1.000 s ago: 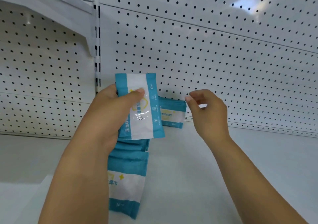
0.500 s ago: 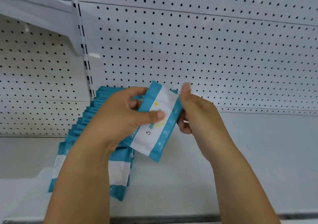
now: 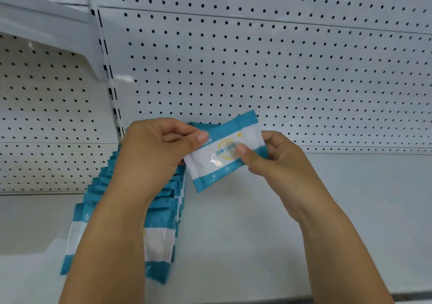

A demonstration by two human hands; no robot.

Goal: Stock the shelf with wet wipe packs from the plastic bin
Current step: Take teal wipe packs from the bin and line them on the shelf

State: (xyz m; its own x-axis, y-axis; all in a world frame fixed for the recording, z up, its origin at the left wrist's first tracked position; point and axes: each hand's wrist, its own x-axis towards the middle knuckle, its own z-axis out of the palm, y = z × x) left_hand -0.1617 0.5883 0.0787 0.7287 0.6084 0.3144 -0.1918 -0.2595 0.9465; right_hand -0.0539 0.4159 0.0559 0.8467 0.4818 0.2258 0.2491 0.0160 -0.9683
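A teal and white wet wipe pack [image 3: 224, 154] is held tilted above the white shelf [image 3: 280, 233], close to the pegboard back. My left hand [image 3: 154, 154] pinches its left end and my right hand [image 3: 278, 161] grips its right end, thumb on the front. Below my left forearm a row of several matching packs [image 3: 161, 229] stands on the shelf, running from the back wall toward the front edge. The plastic bin is not in view.
White pegboard back panel [image 3: 257, 70] rises behind the shelf. A slotted upright post [image 3: 105, 70] divides it from the neighbouring bay at left, where a shelf bracket [image 3: 58, 35] juts out. The shelf's front edge [image 3: 409, 295] shows at bottom right.
The pack turned from upright in my left hand to lying sideways and tilted. My right hand came in and took hold of its right end. The view shifted, showing more of the row.
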